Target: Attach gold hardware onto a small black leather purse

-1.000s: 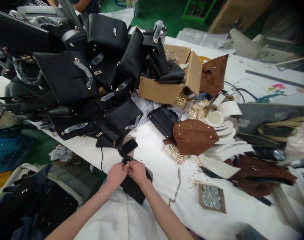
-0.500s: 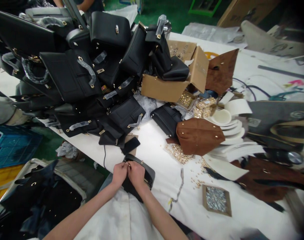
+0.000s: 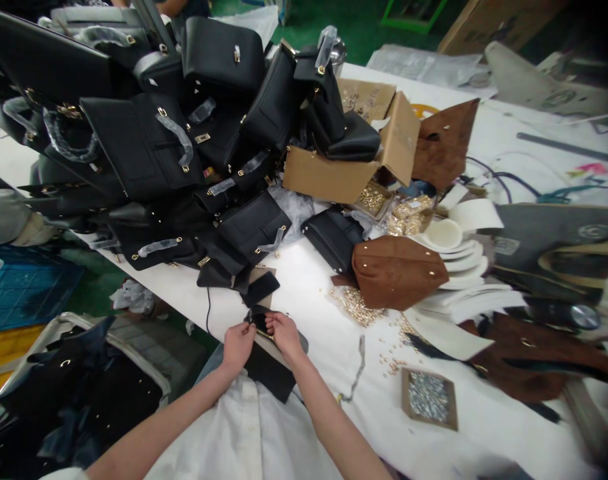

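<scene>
A small black handbag (image 3: 271, 377) lies at the table's near edge against my body, with its flap or side panel hanging toward me and gold metal along its upper edge. My left hand (image 3: 239, 345) pinches the bag's upper left edge near a small metal fitting. Just right of it, my right hand (image 3: 284, 335) is curled over the bag's opening, thumb and fingers pressed together. Whatever lies between those fingertips is too small to make out. Beyond the bag, a black phone (image 3: 261, 289) rests on a piece of cardboard.
Black handbags (image 3: 144, 147) with wrapped handles are heaped at the left and back. Brown bags (image 3: 399, 272), loose gold studs (image 3: 357, 307) and a box of silver hardware (image 3: 429, 398) sit to the right. A bin of dark pieces (image 3: 69, 393) stands left of the table.
My hands, together before, have come apart; the right one has moved slightly right and up. The bag's near panel now hangs further down toward me, showing its opening.
</scene>
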`<state>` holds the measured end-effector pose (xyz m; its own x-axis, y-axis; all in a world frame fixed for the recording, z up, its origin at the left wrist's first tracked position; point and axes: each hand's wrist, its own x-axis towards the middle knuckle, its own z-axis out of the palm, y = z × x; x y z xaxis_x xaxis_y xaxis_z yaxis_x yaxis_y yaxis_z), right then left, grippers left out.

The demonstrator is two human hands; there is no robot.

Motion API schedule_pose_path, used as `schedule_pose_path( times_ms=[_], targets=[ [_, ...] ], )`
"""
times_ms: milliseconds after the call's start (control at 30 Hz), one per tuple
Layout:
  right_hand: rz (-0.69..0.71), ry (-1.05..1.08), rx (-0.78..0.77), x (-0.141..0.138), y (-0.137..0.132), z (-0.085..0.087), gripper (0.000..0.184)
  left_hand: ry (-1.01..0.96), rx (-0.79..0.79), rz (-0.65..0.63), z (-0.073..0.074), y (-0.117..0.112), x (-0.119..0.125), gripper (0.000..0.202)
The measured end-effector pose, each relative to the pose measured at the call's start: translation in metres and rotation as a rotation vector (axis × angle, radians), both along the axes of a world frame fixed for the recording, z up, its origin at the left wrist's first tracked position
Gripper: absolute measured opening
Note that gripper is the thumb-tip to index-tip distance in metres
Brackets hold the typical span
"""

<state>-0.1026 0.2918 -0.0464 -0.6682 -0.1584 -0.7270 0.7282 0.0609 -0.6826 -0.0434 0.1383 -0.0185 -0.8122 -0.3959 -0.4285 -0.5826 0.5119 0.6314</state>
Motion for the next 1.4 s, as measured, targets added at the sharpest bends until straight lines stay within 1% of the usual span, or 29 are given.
schedule_pose_path(
  times_ms=[67, 100, 167, 267, 300, 367, 400, 467, 533, 567, 667, 733, 800, 867, 1000, 1267, 1400],
  targets=[
    [-0.057, 0.007, -0.038, 0.004, -0.007, 0.000, 0.035, 0.004, 0.026, -0.010, -0.001, -0.002, 0.002, 0.044],
    [-0.059, 0.033, -0.032, 0.006, -0.010, 0.002, 0.033, 0.005, 0.032, -0.016, -0.001, -0.002, 0.002, 0.043],
    [-0.032, 0.125, 0.049, 0.010, -0.013, 0.008, 0.034, 0.003, 0.039, -0.032, -0.002, -0.004, 0.004, 0.043],
    [0.040, 0.286, 0.252, 0.014, -0.012, 0.016, 0.042, -0.014, 0.059, -0.037, -0.003, -0.006, 0.006, 0.046],
    [0.061, 0.313, 0.297, 0.015, -0.010, 0.018, 0.045, -0.023, 0.070, -0.037, -0.002, -0.006, 0.006, 0.047],
    [0.100, 0.324, 0.321, 0.014, -0.008, 0.019, 0.050, -0.035, 0.097, -0.040, 0.000, -0.006, 0.006, 0.047],
    [0.114, 0.315, 0.298, 0.014, -0.007, 0.020, 0.049, -0.039, 0.111, -0.045, 0.001, -0.006, 0.006, 0.047],
    [0.132, 0.285, 0.199, 0.014, -0.005, 0.019, 0.041, -0.049, 0.132, -0.051, 0.004, -0.006, 0.004, 0.047],
    [0.138, 0.277, 0.126, 0.016, -0.005, 0.018, 0.038, -0.056, 0.149, -0.053, 0.007, -0.005, 0.003, 0.047],
    [0.135, 0.284, 0.125, 0.017, -0.005, 0.017, 0.039, -0.057, 0.156, -0.055, 0.008, -0.005, 0.003, 0.046],
    [0.091, 0.310, 0.213, 0.023, -0.009, 0.012, 0.035, -0.066, 0.183, -0.065, 0.010, -0.006, 0.002, 0.045],
    [0.052, 0.274, 0.216, 0.026, -0.011, 0.007, 0.034, -0.080, 0.209, -0.058, 0.012, -0.007, 0.002, 0.046],
    [0.014, 0.209, 0.159, 0.027, -0.012, 0.001, 0.036, -0.090, 0.250, -0.048, 0.014, -0.008, 0.001, 0.047],
    [-0.027, 0.139, 0.067, 0.026, -0.012, -0.003, 0.040, -0.094, 0.291, -0.042, 0.016, -0.008, 0.000, 0.048],
    [-0.070, 0.043, -0.089, 0.021, -0.007, -0.006, 0.045, -0.091, 0.316, -0.037, 0.017, -0.008, -0.002, 0.048],
    [-0.062, -0.125, -0.253, 0.012, -0.004, -0.004, 0.049, -0.109, 0.347, -0.047, 0.014, -0.012, -0.002, 0.048],
    [0.006, -0.155, -0.252, 0.008, -0.006, -0.005, 0.049, -0.112, 0.351, -0.065, 0.019, -0.013, -0.002, 0.047]
  ],
)
